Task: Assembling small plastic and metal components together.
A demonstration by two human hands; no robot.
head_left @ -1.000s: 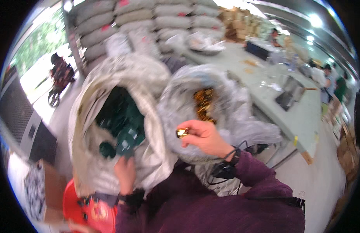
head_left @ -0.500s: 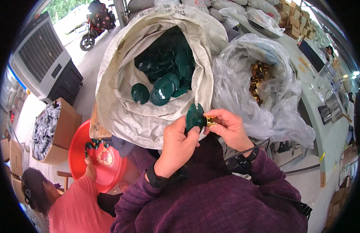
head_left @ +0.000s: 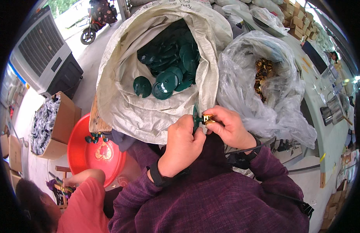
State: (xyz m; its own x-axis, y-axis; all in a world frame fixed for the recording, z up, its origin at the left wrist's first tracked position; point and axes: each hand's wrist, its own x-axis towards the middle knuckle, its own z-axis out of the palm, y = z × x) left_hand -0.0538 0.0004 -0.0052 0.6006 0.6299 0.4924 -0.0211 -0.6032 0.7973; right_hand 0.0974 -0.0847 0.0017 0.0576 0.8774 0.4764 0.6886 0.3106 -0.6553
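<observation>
My left hand [head_left: 182, 141] is closed on a dark green plastic disc [head_left: 195, 117], now seen nearly edge-on, with a short stem toward the right. Between the fingertips of my right hand [head_left: 229, 127] is a small shiny gold clip-like piece [head_left: 207, 119], which touches the end of that stem. Just beyond my hands stands a white woven sack [head_left: 123, 112], its mouth folded wide, with several green discs [head_left: 166, 83] inside. To its right, a clear plastic bag [head_left: 242, 89] holds a heap of small gold pieces [head_left: 261, 75].
At lower left a co-worker in a pink top [head_left: 84, 202] sits beside a red basin [head_left: 79, 155] with a few small dark parts. A cardboard box [head_left: 57, 136] of silvery pieces and an air cooler [head_left: 44, 54] stand at left. A long table [head_left: 324, 143] runs along the right.
The disc has turned from an angled face to nearly edge-on, still in my left hand, gold piece at its stem. The co-worker's hand has left the red basin and moved toward the lower left.
</observation>
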